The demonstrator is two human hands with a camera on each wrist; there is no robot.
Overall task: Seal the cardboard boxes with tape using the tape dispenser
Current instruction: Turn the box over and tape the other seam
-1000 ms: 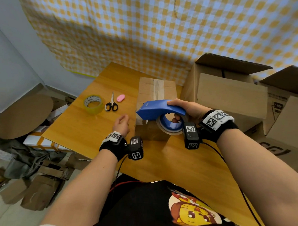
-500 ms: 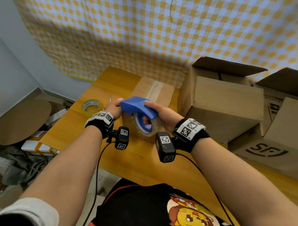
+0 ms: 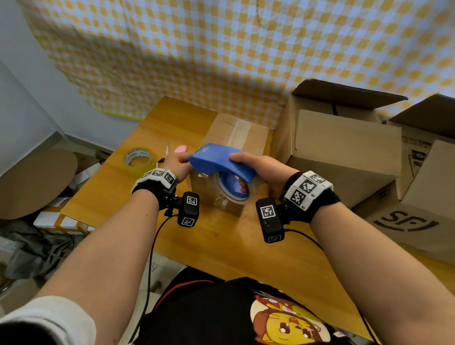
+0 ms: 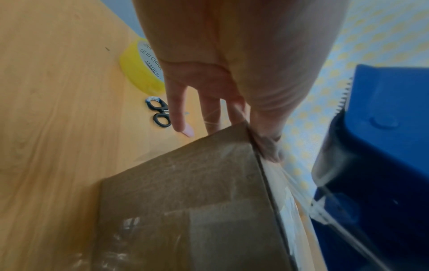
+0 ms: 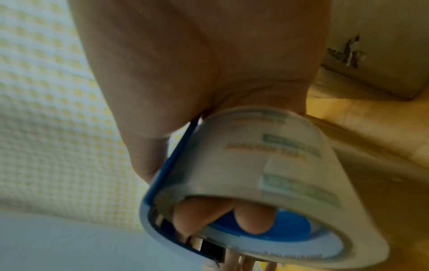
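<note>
A small brown cardboard box (image 3: pixel 238 136) with a clear tape strip along its top seam stands on the wooden table (image 3: pixel 218 245). My right hand (image 3: pixel 263 168) grips the blue tape dispenser (image 3: pixel 221 161), fingers hooked through its clear tape roll (image 5: pixel 278 165), just above the box's near end. My left hand (image 3: pixel 176 161) is at the box's near-left top corner. Its thumb (image 4: pixel 267 148) presses clear tape (image 4: pixel 285 183) against the box (image 4: pixel 185 201) edge, while its straight fingers (image 4: pixel 178 110) hang down the left side. The dispenser's toothed blade (image 4: pixel 345 95) is beside the thumb.
A yellow tape roll (image 3: pixel 138 159), black-handled scissors (image 4: pixel 160 113) and a small pink object (image 3: pixel 180 149) lie left of the box. Large open cardboard boxes (image 3: pixel 347 143) crowd the right side, one marked SF (image 3: pixel 414 225). Cardboard scraps lie on the floor at left.
My right hand has carried the dispenser left to the box's near-left corner. My left hand has risen from the table to that corner.
</note>
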